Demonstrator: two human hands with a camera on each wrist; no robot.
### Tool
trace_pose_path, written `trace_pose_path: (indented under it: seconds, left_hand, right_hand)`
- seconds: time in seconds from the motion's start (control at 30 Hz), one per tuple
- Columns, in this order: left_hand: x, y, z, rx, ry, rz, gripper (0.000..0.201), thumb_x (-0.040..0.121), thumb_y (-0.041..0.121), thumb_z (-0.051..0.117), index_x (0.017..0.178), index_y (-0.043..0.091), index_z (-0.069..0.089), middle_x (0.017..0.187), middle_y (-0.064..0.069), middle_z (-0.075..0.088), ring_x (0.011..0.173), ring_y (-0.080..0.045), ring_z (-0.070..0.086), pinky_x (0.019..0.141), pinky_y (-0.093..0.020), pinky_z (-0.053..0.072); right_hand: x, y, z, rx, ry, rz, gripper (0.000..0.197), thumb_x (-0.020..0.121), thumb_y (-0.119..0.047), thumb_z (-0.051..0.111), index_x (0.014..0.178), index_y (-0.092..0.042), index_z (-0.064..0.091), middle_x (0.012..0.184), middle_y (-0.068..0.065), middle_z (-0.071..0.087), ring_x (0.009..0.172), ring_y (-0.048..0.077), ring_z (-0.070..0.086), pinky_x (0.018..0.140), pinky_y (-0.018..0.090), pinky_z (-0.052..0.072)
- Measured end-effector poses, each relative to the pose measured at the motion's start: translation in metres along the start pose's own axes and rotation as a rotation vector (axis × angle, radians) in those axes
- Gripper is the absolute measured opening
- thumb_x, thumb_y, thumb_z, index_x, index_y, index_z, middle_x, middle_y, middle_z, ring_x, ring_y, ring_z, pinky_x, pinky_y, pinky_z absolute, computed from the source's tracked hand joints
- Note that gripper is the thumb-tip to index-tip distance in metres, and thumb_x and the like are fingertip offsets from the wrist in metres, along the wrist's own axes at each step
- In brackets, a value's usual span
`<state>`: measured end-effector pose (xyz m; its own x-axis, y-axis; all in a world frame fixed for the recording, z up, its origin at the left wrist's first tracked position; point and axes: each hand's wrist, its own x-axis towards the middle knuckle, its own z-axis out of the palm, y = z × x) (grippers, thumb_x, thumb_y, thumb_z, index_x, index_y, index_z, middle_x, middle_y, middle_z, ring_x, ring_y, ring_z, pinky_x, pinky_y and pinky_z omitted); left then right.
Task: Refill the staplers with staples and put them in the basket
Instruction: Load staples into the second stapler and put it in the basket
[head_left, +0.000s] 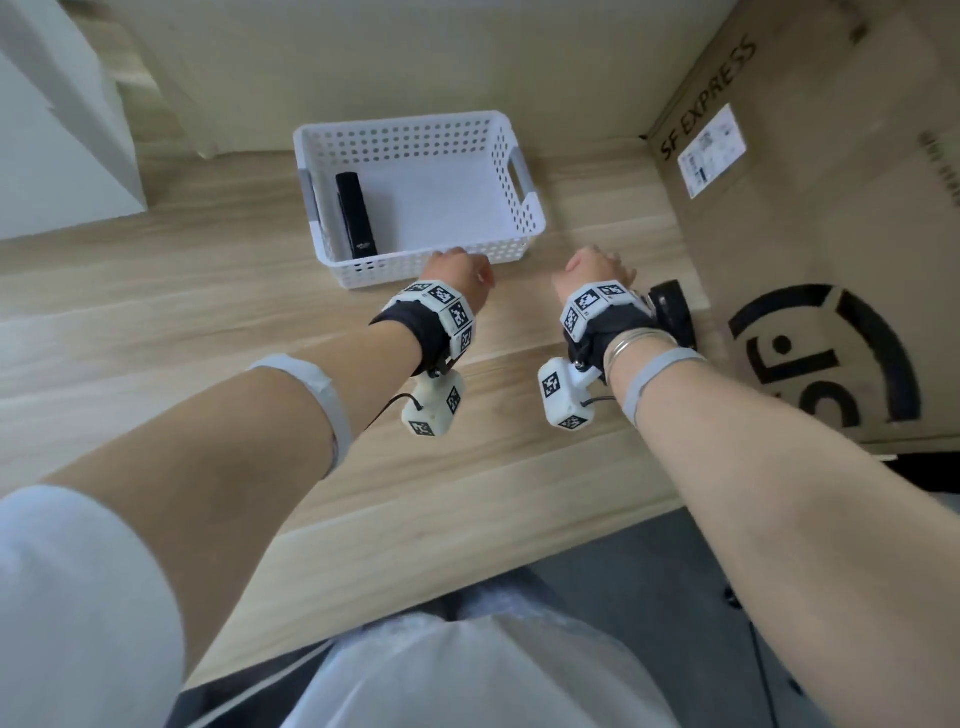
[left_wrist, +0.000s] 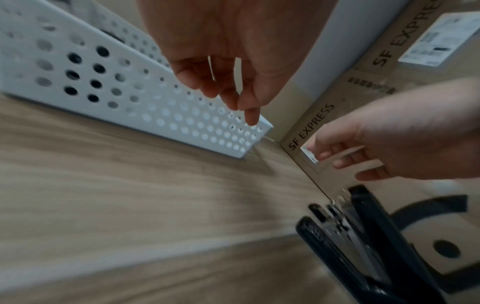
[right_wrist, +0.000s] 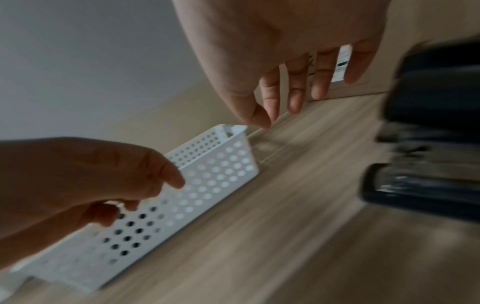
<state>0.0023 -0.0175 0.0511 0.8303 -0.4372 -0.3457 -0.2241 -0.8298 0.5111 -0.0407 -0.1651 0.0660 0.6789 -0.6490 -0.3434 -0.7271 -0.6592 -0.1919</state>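
A white perforated basket (head_left: 514, 171) stands on the wooden table, with one black stapler (head_left: 356, 215) lying along its left wall. A second black stapler (head_left: 672, 312) sits on the table beside my right wrist, against the cardboard box. In the left wrist view this stapler (left_wrist: 363, 236) looks hinged open, its metal channel showing. My left hand (head_left: 460, 267) hovers at the basket's near wall; its fingers (left_wrist: 205, 86) hang loosely curled and hold nothing. My right hand (head_left: 597, 270) hovers to the right of the basket, its fingers (right_wrist: 294, 98) relaxed and empty.
A large cardboard box (head_left: 831, 234) marked SF EXPRESS walls off the right side of the table. A white block (head_left: 57, 130) stands at the far left. The table's front edge (head_left: 467, 587) runs just above my lap.
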Motion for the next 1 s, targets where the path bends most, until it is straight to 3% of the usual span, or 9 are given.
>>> trace_pose_path:
  seconds: [0.1, 0.23, 0.4, 0.57, 0.77, 0.87, 1.0]
  left_hand:
    - [-0.004, 0.009, 0.019, -0.001, -0.059, 0.024, 0.037, 0.088, 0.006, 0.038, 0.105, 0.021, 0.067, 0.120, -0.012, 0.062, 0.114, -0.032, 0.054, 0.099, -0.036, 0.044]
    - [-0.006, 0.010, 0.039, 0.023, -0.103, 0.026, 0.034, 0.087, 0.007, 0.039, 0.104, 0.018, 0.067, 0.119, -0.012, 0.060, 0.106, -0.032, 0.059, 0.089, -0.033, 0.048]
    - [-0.004, -0.002, 0.044, 0.028, -0.144, -0.011, 0.032, 0.088, 0.003, 0.041, 0.106, 0.015, 0.065, 0.122, -0.013, 0.053, 0.107, -0.033, 0.057, 0.091, -0.035, 0.047]
    - [-0.002, -0.026, 0.032, 0.017, -0.174, -0.066, 0.037, 0.086, 0.004, 0.053, 0.121, 0.014, 0.054, 0.127, -0.013, 0.050, 0.109, -0.032, 0.057, 0.085, -0.034, 0.047]
    - [-0.019, -0.070, 0.020, 0.019, -0.195, -0.147, 0.056, 0.076, 0.016, 0.073, 0.127, 0.016, 0.050, 0.128, -0.018, 0.047, 0.113, -0.036, 0.053, 0.100, -0.043, 0.045]
    - [-0.029, -0.092, 0.017, 0.055, -0.199, -0.197, 0.054, 0.073, 0.020, 0.075, 0.123, 0.015, 0.054, 0.126, -0.019, 0.048, 0.114, -0.038, 0.051, 0.102, -0.042, 0.043]
    - [-0.039, -0.110, 0.014, 0.130, -0.226, -0.217, 0.056, 0.073, 0.028, 0.075, 0.124, 0.021, 0.054, 0.124, -0.011, 0.051, 0.117, -0.037, 0.048, 0.103, -0.042, 0.043]
  right_hand:
    - [-0.002, 0.042, -0.001, 0.045, 0.005, 0.069, 0.044, 0.082, -0.014, 0.057, 0.125, -0.014, 0.048, 0.132, 0.013, 0.048, 0.124, 0.035, 0.043, 0.103, 0.044, 0.039]
    - [-0.005, 0.083, 0.006, 0.112, -0.149, 0.146, 0.063, 0.084, -0.019, 0.067, 0.138, -0.011, 0.035, 0.137, 0.014, 0.048, 0.125, 0.032, 0.049, 0.100, 0.036, 0.040]
    - [-0.004, 0.088, 0.008, -0.006, -0.155, 0.084, 0.056, 0.088, -0.014, 0.062, 0.139, -0.008, 0.039, 0.141, 0.016, 0.046, 0.130, 0.032, 0.045, 0.104, 0.035, 0.039]
    - [-0.012, 0.035, 0.009, -0.062, -0.164, -0.199, 0.052, 0.080, -0.014, 0.068, 0.129, -0.015, 0.051, 0.127, 0.010, 0.061, 0.118, 0.030, 0.057, 0.095, 0.031, 0.046]
    - [-0.042, -0.040, 0.027, -0.184, -0.281, -0.674, 0.037, 0.078, -0.006, 0.063, 0.114, -0.014, 0.059, 0.111, 0.009, 0.068, 0.105, 0.029, 0.062, 0.086, 0.031, 0.048]
    - [-0.054, -0.060, 0.041, -0.229, -0.319, -0.776, 0.034, 0.077, -0.006, 0.063, 0.111, -0.013, 0.060, 0.106, 0.009, 0.069, 0.101, 0.028, 0.062, 0.080, 0.029, 0.046]
    - [-0.065, -0.071, 0.058, -0.297, -0.368, -0.834, 0.029, 0.078, -0.006, 0.063, 0.106, -0.013, 0.060, 0.105, 0.007, 0.068, 0.100, 0.027, 0.062, 0.080, 0.030, 0.047]
